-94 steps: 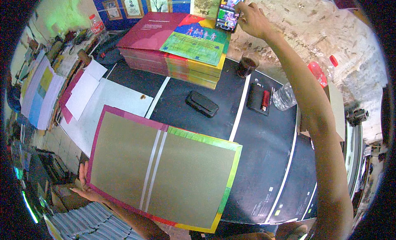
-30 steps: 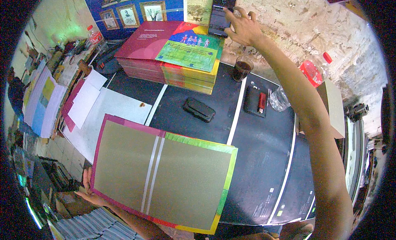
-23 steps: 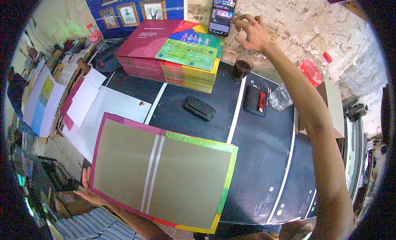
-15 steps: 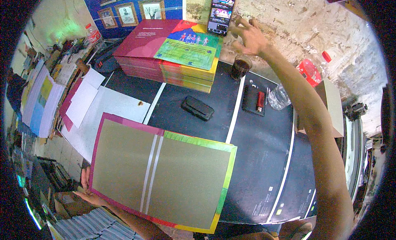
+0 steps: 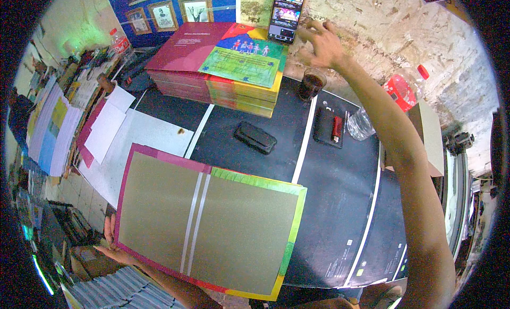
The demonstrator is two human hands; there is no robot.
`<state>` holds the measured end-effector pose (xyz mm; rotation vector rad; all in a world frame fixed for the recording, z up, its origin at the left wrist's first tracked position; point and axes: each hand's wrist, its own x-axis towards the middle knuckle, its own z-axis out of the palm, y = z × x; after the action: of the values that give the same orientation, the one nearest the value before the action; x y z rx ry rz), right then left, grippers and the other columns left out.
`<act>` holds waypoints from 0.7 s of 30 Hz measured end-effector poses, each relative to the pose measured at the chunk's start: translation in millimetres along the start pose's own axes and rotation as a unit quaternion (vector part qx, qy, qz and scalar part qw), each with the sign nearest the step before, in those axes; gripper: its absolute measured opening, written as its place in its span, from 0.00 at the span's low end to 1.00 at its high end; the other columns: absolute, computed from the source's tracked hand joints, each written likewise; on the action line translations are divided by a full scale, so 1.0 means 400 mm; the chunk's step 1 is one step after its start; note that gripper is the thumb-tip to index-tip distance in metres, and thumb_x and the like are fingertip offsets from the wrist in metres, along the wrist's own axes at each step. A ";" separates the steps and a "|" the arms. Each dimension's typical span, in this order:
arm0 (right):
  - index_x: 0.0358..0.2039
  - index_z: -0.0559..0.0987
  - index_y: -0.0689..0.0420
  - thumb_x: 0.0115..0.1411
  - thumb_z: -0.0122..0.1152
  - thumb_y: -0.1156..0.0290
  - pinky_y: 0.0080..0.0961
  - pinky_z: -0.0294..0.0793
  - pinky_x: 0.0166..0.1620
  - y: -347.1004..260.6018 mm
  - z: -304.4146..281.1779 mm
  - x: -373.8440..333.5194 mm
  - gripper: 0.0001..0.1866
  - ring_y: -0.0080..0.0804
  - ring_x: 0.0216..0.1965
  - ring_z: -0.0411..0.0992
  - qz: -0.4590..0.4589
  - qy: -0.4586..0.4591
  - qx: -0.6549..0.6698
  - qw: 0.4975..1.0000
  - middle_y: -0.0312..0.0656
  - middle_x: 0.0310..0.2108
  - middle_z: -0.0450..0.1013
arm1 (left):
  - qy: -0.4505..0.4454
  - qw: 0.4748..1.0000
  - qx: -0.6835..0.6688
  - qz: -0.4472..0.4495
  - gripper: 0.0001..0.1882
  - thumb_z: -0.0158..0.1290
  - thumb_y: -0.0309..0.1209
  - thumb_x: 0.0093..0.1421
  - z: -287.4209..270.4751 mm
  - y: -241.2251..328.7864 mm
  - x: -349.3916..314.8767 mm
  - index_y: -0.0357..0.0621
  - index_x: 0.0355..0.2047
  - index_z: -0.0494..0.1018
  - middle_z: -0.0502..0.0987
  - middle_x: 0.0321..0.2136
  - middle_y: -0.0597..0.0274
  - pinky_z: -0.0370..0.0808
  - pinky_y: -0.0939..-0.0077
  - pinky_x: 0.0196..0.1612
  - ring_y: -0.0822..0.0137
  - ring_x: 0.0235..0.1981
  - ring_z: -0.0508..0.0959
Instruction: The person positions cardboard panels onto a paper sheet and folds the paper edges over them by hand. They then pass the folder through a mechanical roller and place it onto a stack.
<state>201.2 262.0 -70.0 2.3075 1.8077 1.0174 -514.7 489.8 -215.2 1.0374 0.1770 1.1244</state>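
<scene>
An open hardcover book cover [image 5: 249,229] lies inside up at the near edge of the table, its grey board framed by magenta, green and yellow margins, with two pale strips down the spine. My left hand [image 5: 111,242] grips its left edge; the palm is partly hidden beneath it. My right hand [image 5: 323,46] is raised at the far side, fingers apart and holding nothing. Just left of those fingers, a phone [image 5: 286,17] with a lit screen leans upright behind a tall stack of colourful covers [image 5: 212,59]. Below the hand stands a glass of dark drink [image 5: 311,86].
On the black table [image 5: 340,213] lie a black case [image 5: 255,137] and a dark wallet [image 5: 325,128] with a red lighter [image 5: 337,129]. A plastic bottle [image 5: 404,88] leans at right, beside a cardboard box [image 5: 427,133]. Paper stacks [image 5: 50,128] crowd the left.
The view has shifted very slightly. My right hand stays beside the phone with its fingers a little differently bent; my left hand and the cover keep their place.
</scene>
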 end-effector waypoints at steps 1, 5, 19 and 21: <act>0.61 0.73 0.53 0.55 0.57 0.56 0.47 0.62 0.59 0.006 -0.010 0.002 0.32 0.42 0.56 0.68 0.023 -0.019 0.004 1.000 0.45 0.48 0.78 | 0.119 0.992 0.037 -0.002 0.49 0.26 0.67 0.69 0.006 -0.006 -0.004 0.28 0.65 0.61 0.69 0.61 0.36 0.64 0.46 0.67 0.46 0.63 0.71; 0.70 0.64 0.44 0.58 0.59 0.63 0.46 0.64 0.58 0.027 -0.004 -0.004 0.38 0.43 0.55 0.68 0.019 0.053 -0.037 0.998 0.44 0.50 0.75 | 0.343 0.933 0.108 -0.007 0.49 0.26 0.67 0.69 0.108 -0.020 0.018 0.28 0.65 0.61 0.70 0.61 0.36 0.64 0.46 0.67 0.46 0.63 0.71; 0.74 0.50 0.20 0.58 0.59 0.73 0.47 0.67 0.57 0.022 -0.022 0.041 0.50 0.46 0.55 0.68 0.078 -0.051 -0.114 0.989 0.46 0.50 0.70 | 0.009 1.000 0.013 0.011 0.49 0.26 0.66 0.70 -0.014 -0.009 -0.005 0.27 0.64 0.62 0.70 0.60 0.35 0.64 0.48 0.67 0.46 0.62 0.72; 0.73 0.52 0.23 0.58 0.59 0.73 0.47 0.67 0.57 0.019 -0.028 0.043 0.47 0.45 0.54 0.69 0.074 -0.038 -0.110 0.990 0.45 0.49 0.70 | 0.007 1.000 0.010 0.014 0.49 0.26 0.66 0.70 -0.003 -0.009 -0.005 0.27 0.64 0.63 0.71 0.60 0.35 0.63 0.47 0.67 0.46 0.61 0.72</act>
<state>203.9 270.6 -50.1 2.3366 1.4334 1.0708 -514.0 488.8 -219.4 1.0534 0.1849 1.1577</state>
